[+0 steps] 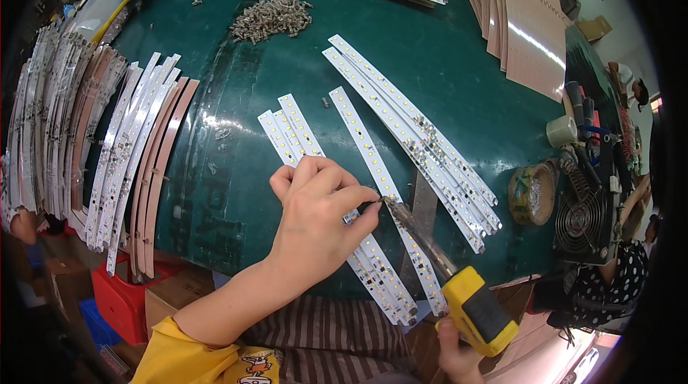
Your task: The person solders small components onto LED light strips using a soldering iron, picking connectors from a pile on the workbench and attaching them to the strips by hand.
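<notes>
Finding: possible burn hazard.
Left hand (319, 208) pinches a small dark piece (369, 203) (too small to identify) near a white LED strip (363, 144) on the green surface (301, 61); right hand (459, 357) grips the yellow soldering iron (481, 312), its tip just beside those fingers; a slip could burn skin or scorch the strip.

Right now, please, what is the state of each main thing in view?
Left hand: pinching a small piece, too small to identify
Right hand: gripping the yellow-handled tool
Yellow-handled tool: tilted, tip near the small piece
Middle light strip: lying down, unlit
Light strips at right: overlapped, unlit
Metal parts: loose, heaped
Brown sheets: stacked, fanned out
Fan: spinning or still, cannot tell
</notes>
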### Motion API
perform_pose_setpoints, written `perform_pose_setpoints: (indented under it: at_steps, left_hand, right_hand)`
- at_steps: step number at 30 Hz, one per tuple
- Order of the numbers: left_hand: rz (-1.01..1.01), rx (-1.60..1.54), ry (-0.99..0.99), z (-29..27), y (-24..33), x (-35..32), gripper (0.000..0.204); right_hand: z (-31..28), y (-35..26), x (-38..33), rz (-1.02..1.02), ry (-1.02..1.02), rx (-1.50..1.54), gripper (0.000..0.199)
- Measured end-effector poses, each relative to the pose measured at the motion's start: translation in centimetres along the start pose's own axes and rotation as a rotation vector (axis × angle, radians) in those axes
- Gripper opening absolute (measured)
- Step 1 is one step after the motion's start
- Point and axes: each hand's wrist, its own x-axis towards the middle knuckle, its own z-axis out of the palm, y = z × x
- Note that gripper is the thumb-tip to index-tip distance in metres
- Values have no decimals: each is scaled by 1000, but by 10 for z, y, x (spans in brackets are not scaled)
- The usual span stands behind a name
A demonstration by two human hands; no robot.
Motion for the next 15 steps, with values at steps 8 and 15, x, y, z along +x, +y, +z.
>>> perform_pose_setpoints:
  at_steps: [8, 15]
  left_hand:
    - [5, -5, 0, 0, 0, 1, 12]
    - [-7, -9, -13, -1, 0, 0, 12]
  right_hand:
    - [2, -2, 0, 203, 129, 287, 31]
    - [0, 4, -3, 212, 37, 319, 31]
